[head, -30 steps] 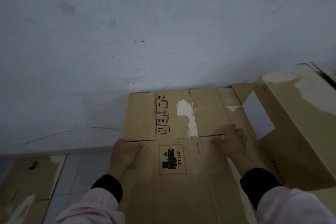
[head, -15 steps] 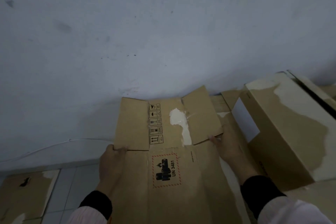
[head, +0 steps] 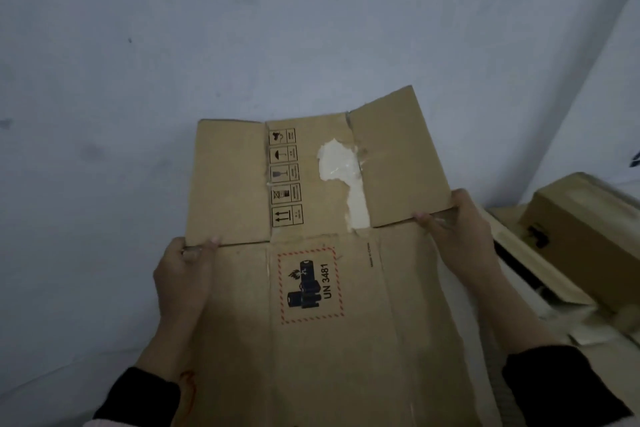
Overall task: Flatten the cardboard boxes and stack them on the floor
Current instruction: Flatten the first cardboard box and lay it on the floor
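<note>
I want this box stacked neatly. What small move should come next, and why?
Probably lower the flattened box flat onto the floor: both the left hand and right hand grip its side edges, it looks fully flat, and it is held up before the wall.

Flattened box (head: 332,340): "UN 3481" in red-hatched battery label (head: 310,285); handling pictograms (head: 284,177) on flap.

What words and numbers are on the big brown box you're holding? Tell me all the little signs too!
"UN 3481": black print inside the red dashed square on the flattened cardboard box, beside a battery-and-flame picture.
Five small handling symbols in a column on the flap: pictures only; the tiny print beside them is too small to read.
Small sideways line right of the red square: too blurred to read.
</note>
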